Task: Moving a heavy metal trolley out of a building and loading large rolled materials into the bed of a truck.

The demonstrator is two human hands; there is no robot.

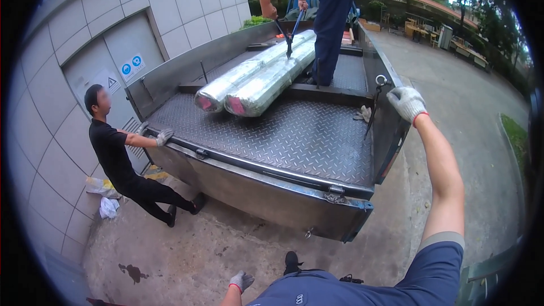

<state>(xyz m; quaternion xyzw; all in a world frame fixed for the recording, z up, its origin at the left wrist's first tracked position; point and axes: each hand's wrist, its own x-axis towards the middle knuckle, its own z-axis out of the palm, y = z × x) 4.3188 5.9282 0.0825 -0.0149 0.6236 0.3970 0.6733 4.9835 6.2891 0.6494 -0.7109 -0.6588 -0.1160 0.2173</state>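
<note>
My right hand (407, 103), in a pale knitted work glove, is closed over the top edge of the metal side panel (392, 114) of a truck bed. Lower down, my gloved left hand (242, 281) hangs beside my body with loose fingers, and nothing shows in it. Two long bundles (271, 88) in shiny silver wrap, pink at their near ends, lie side by side on the bed. A person (330, 28) standing on the bed works a long-handled bolt cutter (289, 39) with both hands, its jaws down at the wrap.
The folded-down tailgate (255, 201) hangs before me. A co-worker (119, 147) in black stands at the left, gloved hands on its edge. A pair of gloves (363, 114) lies on the tread-plate floor (272, 136). White bags (107, 204) sit by the wall; furniture (422, 33) stands far right.
</note>
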